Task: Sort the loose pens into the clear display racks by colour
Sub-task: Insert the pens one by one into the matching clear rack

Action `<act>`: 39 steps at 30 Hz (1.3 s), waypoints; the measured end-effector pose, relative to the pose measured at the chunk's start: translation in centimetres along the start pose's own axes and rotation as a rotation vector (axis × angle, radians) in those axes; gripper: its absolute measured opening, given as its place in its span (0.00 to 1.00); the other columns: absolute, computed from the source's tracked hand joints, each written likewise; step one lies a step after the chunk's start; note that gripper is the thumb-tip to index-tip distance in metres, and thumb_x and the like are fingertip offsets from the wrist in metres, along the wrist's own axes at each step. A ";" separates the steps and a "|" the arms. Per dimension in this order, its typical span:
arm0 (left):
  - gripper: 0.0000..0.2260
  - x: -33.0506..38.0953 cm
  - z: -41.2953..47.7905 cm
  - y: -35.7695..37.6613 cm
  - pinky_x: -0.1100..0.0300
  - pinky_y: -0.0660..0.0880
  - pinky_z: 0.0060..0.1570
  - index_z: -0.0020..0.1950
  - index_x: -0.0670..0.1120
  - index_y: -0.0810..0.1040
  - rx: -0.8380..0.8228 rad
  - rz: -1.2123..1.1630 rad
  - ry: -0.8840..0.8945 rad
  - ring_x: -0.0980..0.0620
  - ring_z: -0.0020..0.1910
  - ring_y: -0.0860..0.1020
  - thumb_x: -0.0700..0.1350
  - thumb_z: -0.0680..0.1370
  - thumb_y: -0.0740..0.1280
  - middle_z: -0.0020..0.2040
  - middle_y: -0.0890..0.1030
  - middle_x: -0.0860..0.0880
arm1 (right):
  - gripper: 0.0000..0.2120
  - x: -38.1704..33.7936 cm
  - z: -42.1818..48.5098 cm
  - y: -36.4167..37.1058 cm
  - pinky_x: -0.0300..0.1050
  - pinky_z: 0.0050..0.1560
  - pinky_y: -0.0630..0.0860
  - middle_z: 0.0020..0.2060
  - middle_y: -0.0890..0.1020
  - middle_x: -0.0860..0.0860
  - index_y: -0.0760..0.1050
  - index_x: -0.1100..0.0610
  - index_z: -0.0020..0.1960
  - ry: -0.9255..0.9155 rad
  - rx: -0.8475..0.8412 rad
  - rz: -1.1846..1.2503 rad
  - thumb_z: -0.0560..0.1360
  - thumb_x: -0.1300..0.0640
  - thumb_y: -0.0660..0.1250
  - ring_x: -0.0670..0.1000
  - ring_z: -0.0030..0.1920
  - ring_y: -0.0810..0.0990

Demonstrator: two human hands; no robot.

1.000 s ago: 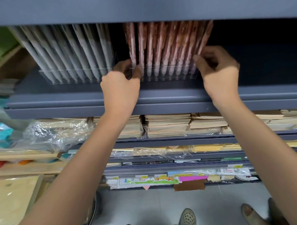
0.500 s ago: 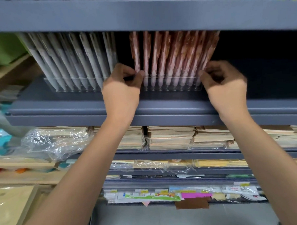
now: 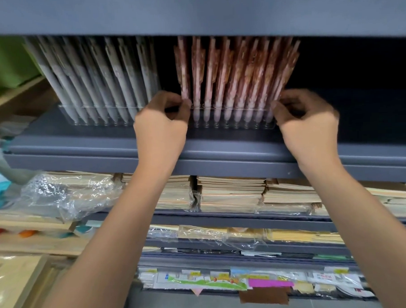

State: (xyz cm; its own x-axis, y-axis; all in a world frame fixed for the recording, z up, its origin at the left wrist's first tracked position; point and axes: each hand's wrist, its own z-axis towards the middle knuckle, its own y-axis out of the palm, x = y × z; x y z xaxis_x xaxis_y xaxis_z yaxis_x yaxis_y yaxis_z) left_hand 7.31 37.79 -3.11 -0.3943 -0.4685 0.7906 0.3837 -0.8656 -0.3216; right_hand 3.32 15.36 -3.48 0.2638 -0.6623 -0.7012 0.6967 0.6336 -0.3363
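Observation:
Two clear display racks stand side by side on a grey shelf (image 3: 104, 144). The left rack (image 3: 98, 116) holds several grey-white pens (image 3: 94, 74). The right rack (image 3: 233, 120) holds several pink patterned pens (image 3: 235, 73), all leaning back. My left hand (image 3: 161, 127) pinches the right rack's left end with thumb and fingers. At the rack's right end my right hand (image 3: 307, 121) grips it with curled fingers.
A grey shelf board (image 3: 191, 17) hangs low over the pens. To the right of the pink rack the shelf is dark and bare (image 3: 357, 96). Stacks of notebooks (image 3: 231, 192) fill the shelf below. Crumpled plastic wrap (image 3: 66, 192) lies at the left.
The view has tilted up, so shelf and racks sit lower in frame. Both hands have stayed at the ends of the pink rack; the right fingers have curled tighter.

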 end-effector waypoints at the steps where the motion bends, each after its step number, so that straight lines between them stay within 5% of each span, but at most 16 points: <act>1: 0.06 0.0 0.0 0.0 0.66 0.75 0.44 0.50 0.45 0.82 0.004 -0.004 -0.001 0.57 0.40 0.79 0.47 0.79 0.70 0.41 0.82 0.53 | 0.07 0.0 0.0 0.0 0.35 0.46 0.74 0.44 0.83 0.53 0.81 0.56 0.51 -0.005 -0.003 -0.010 0.74 0.57 0.69 0.47 0.43 0.81; 17: 0.07 0.0 0.0 -0.1 0.55 0.79 0.47 0.49 0.46 0.81 0.003 -0.039 -0.048 0.53 0.42 0.82 0.49 0.78 0.72 0.41 0.82 0.53 | 0.04 -0.6 -0.1 -0.1 0.27 0.41 0.71 0.38 0.81 0.47 0.80 0.55 0.49 0.020 0.010 0.013 0.74 0.58 0.69 0.43 0.39 0.78; 22: 0.08 0.7 -1.2 -0.1 0.63 0.75 0.43 0.49 0.51 0.77 0.099 -0.012 -0.055 0.66 0.39 0.79 0.54 0.77 0.71 0.38 0.80 0.62 | 0.06 -0.8 -0.1 -0.1 0.24 0.41 0.70 0.39 0.80 0.47 0.79 0.57 0.51 0.018 0.035 0.036 0.74 0.58 0.70 0.43 0.38 0.78; 27: 0.08 1.6 -2.2 0.8 0.47 0.78 0.49 0.51 0.48 0.81 0.125 0.140 0.015 0.44 0.46 0.82 0.52 0.78 0.69 0.49 0.83 0.48 | 0.06 -0.8 -0.2 -0.1 0.24 0.41 0.70 0.39 0.80 0.47 0.79 0.57 0.51 0.016 0.037 0.036 0.75 0.57 0.70 0.45 0.39 0.78; 33: 0.11 2.5 -2.0 1.9 0.51 0.76 0.41 0.50 0.48 0.83 0.185 0.273 -0.031 0.38 0.44 0.81 0.54 0.77 0.70 0.55 0.82 0.47 | 0.06 -0.5 -0.2 0.0 0.27 0.41 0.72 0.40 0.81 0.48 0.79 0.56 0.51 0.018 0.033 0.035 0.75 0.56 0.70 0.46 0.40 0.80; 39: 0.11 2.5 -1.8 2.4 0.56 0.71 0.39 0.49 0.46 0.85 0.182 0.262 -0.053 0.41 0.42 0.80 0.53 0.77 0.71 0.60 0.80 0.51 | 0.06 -0.4 -0.1 0.0 0.40 0.45 0.77 0.42 0.83 0.52 0.80 0.58 0.50 -0.006 0.040 0.022 0.75 0.57 0.70 0.49 0.41 0.81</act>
State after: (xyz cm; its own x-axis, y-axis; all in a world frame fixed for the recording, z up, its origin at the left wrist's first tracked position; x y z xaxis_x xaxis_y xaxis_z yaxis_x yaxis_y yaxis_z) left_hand 5.73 34.25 -2.87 -0.2199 -0.6573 0.7208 0.6115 -0.6686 -0.4232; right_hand 3.15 15.71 -3.30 0.2835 -0.6511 -0.7040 0.7170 0.6314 -0.2953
